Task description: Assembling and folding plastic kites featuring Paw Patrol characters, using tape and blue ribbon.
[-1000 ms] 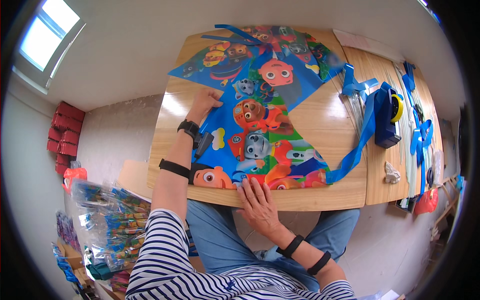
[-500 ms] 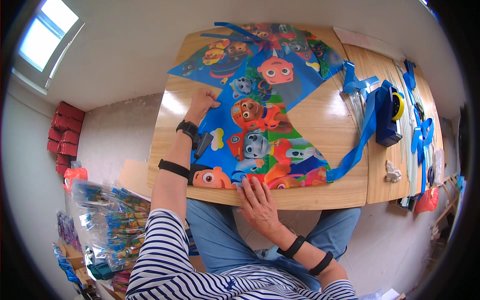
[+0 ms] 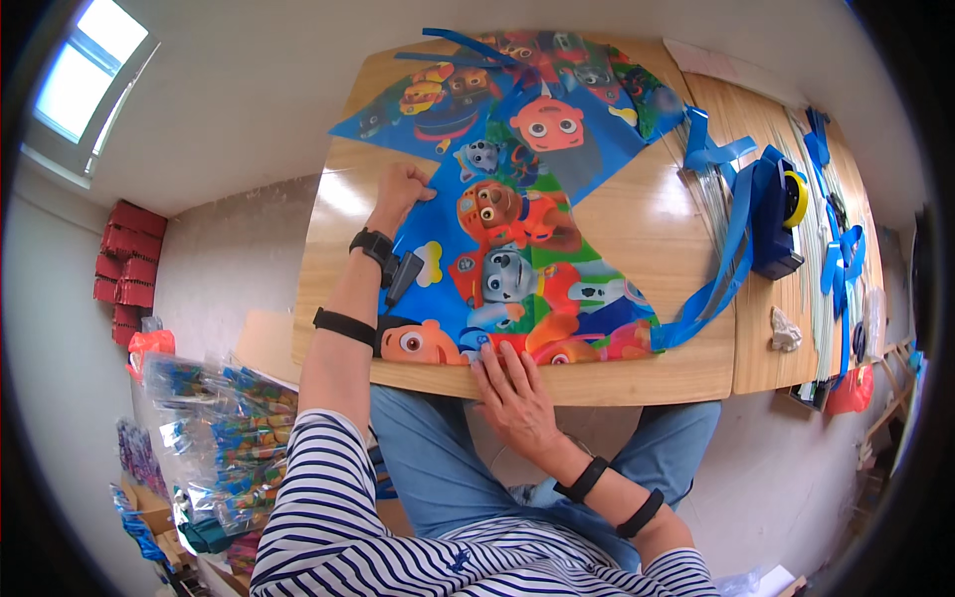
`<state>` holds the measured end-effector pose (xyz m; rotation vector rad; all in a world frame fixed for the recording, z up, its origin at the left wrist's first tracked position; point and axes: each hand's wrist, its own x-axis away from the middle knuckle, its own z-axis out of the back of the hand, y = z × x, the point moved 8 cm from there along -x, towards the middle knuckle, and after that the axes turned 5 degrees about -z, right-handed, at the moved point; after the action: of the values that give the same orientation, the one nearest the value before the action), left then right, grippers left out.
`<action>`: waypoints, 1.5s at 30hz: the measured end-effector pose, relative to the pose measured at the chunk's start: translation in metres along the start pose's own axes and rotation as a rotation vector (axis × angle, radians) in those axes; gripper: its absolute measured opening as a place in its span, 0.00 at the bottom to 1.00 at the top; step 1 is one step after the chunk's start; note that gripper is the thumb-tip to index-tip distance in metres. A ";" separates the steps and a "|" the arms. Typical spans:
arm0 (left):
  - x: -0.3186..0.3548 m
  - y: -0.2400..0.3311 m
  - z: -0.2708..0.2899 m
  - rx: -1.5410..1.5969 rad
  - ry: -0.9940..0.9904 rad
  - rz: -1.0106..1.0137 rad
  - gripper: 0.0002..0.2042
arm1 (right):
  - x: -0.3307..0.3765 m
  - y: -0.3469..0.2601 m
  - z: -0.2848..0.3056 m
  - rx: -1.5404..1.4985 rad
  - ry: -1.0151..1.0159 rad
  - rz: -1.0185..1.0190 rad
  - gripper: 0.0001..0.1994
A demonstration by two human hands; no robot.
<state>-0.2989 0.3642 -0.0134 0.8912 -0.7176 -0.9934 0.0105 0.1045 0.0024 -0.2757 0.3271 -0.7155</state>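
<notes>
Lying flat across the pale wooden table [image 3: 637,234], a large diamond-shaped plastic kite printed with bright cartoon puppies on blue [image 3: 517,239] takes up most of the near and middle surface, its lower edge running along the table's near rim. Left hand [image 3: 400,189], curled nearly closed, pinches the kite's left edge, at the side corner of the lower panel; thumb and fingers look clamped on the film, though the grip itself is partly hidden. Right hand [image 3: 512,393], open with fingers spread, presses palm-down on the kite's bottom edge where it meets the table rim. Long blue ribbon tails [image 3: 731,239] trail off the kite's right corner toward a blue tape dispenser with a yellow roll [image 3: 778,214], which stands just right of the kite. More blue strips [image 3: 841,249] lie beyond the dispenser. Left of the kite, below table level, sits a heap of clear-wrapped colourful packs [image 3: 214,428]. Risks, as a judgement: thin film could crease or tear at the pinched corner if the two hands pull against each other; the bottom edge could slide off the rim if the flat palm eases; loose ribbon could snag on the dispenser.
</notes>
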 end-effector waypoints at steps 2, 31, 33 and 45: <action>-0.003 0.000 -0.002 0.002 -0.004 -0.048 0.09 | -0.001 0.000 0.001 0.027 0.008 0.004 0.39; 0.068 0.055 0.014 -0.497 0.313 -0.368 0.12 | -0.005 -0.002 -0.002 0.106 0.104 0.055 0.28; 0.129 0.078 0.000 -0.426 0.294 -0.642 0.12 | -0.005 0.003 0.000 0.152 0.092 0.022 0.28; 0.370 0.015 -0.039 -0.712 -0.053 -0.631 0.44 | -0.003 -0.002 -0.005 0.180 0.137 0.020 0.38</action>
<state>-0.1191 0.0400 0.0226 0.4507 -0.0701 -1.6947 0.0056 0.1043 -0.0010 -0.0525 0.3929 -0.7405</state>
